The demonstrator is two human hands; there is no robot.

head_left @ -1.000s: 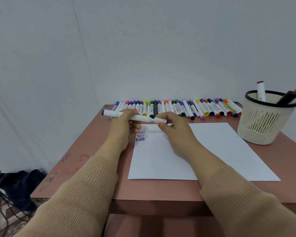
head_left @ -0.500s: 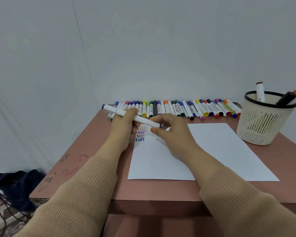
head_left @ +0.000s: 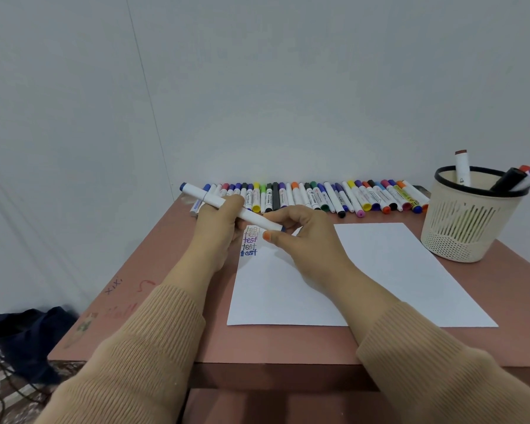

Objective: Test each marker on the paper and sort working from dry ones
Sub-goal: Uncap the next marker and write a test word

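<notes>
I hold a white marker with blue ends slanted above the top left corner of the white paper. My left hand grips its barrel. My right hand pinches its lower right end, where a bit of blue shows between the fingertips. Under the hands, several small "test" words in different colours are stacked on the paper. A long row of markers with coloured caps lies along the far edge of the table.
A beige mesh basket with a black rim stands at the right and holds several markers upright. The reddish table has scribbles near its left edge. A dark bag lies on the floor at the left. A wall rises right behind the table.
The marker has tilted, its left end rising and its right end dropping toward the paper. Both hands have shifted slightly with it.
</notes>
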